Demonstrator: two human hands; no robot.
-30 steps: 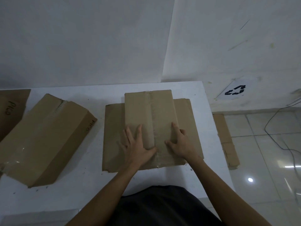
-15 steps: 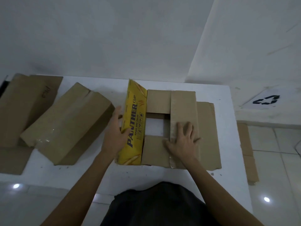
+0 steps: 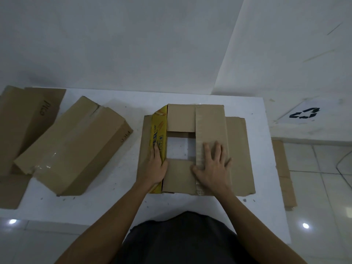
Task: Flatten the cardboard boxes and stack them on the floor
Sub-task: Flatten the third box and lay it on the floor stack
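A brown cardboard box (image 3: pixel 236 149) lies spread out on the white table (image 3: pixel 118 204) in front of me, its flaps folded in around a square gap. Along the box's left side a yellow printed flap (image 3: pixel 157 130) leans outward and low. My left hand (image 3: pixel 156 166) presses on that flap with straight fingers. My right hand (image 3: pixel 211 164) lies flat on the taped right flap, fingers spread. An unflattened brown box (image 3: pixel 74 145) lies on its side to the left.
Another brown box (image 3: pixel 21 121) sits at the table's far left edge, over flat cardboard. Flat cardboard pieces (image 3: pixel 283 174) lie on the tiled floor right of the table. A recycling symbol (image 3: pixel 304 113) marks a white sheet by the wall. A cable (image 3: pixel 342 164) trails at far right.
One second ago both hands pressed on the closed flaps. My left hand then lifted the yellow flap upright and has now pushed it outward and down. The right hand stayed on the right flap.
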